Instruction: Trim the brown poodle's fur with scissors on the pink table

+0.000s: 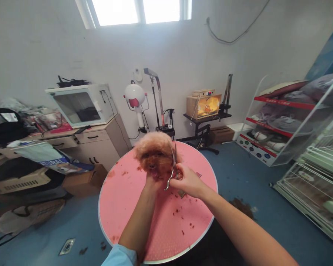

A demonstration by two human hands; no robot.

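Observation:
A fluffy reddish-brown dog [154, 151], like a poodle, faces me at the far part of a round pink grooming table [122, 210]. My left hand [154, 181] is under its chin and holds it there; most of the fingers are hidden by the fur. In my right hand [187, 180] is a pair of grooming scissors [173, 162], fingers in the handle rings. The blades point up along the side of the dog's head, on the right. What looks like a metal comb [199, 174] lies on the table, partly covered by my right hand.
Hair clippings [177, 211] dot the table; more hair [242, 207] lies on the blue floor. Behind stand a white dryer [134, 95], a grooming arm [157, 92] and a lit wooden box [204, 105]. A cabinet [94, 142] is left, a shelf rack [280, 125] and wire cage [316, 188] right.

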